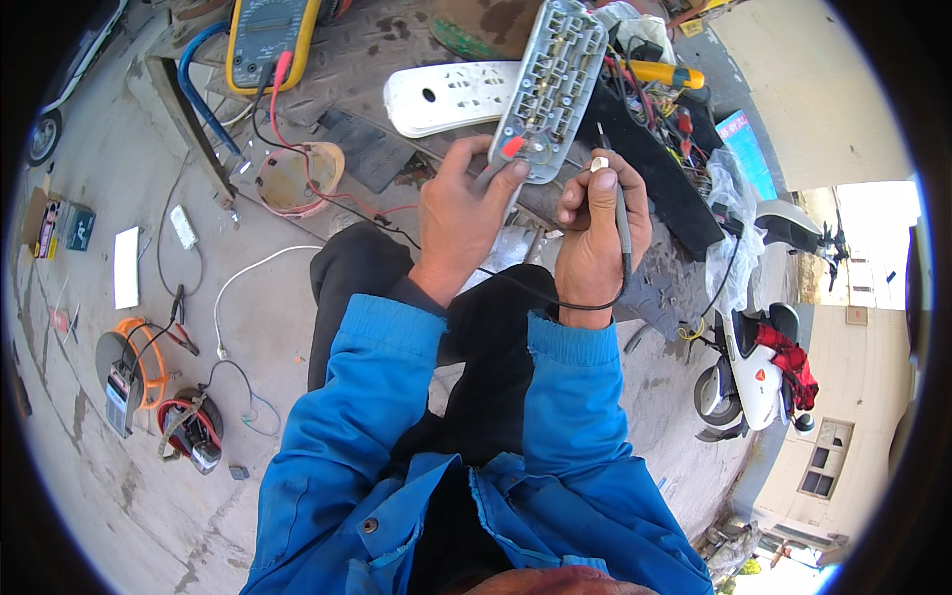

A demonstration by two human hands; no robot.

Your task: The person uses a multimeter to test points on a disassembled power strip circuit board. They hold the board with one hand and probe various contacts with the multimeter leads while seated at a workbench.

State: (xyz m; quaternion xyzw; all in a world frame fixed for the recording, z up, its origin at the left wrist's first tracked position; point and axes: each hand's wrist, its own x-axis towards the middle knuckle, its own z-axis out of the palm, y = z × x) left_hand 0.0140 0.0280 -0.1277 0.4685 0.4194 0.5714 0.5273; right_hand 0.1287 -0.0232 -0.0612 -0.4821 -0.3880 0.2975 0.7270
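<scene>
An opened power strip (553,79), grey with rows of metal contacts showing, stands tilted in front of me. At its lower end my left hand (458,210) is closed on a grey test probe with a red end (513,147), the fingers against the strip's edge. My right hand (602,233), beside the strip, grips a dark test probe (623,213) whose thin tip points up. Between its thumb and finger sits a small white piece (599,164). Leads run from the hands to a yellow multimeter (270,45) at the upper left.
A white socket cover (446,97) lies behind the power strip. To the right are a black tray (654,164) of tangled wires and a yellow-handled tool (669,74). A pinkish bowl (300,178) sits left, an orange cable reel (144,362) farther out. A white scooter (749,372) stands right.
</scene>
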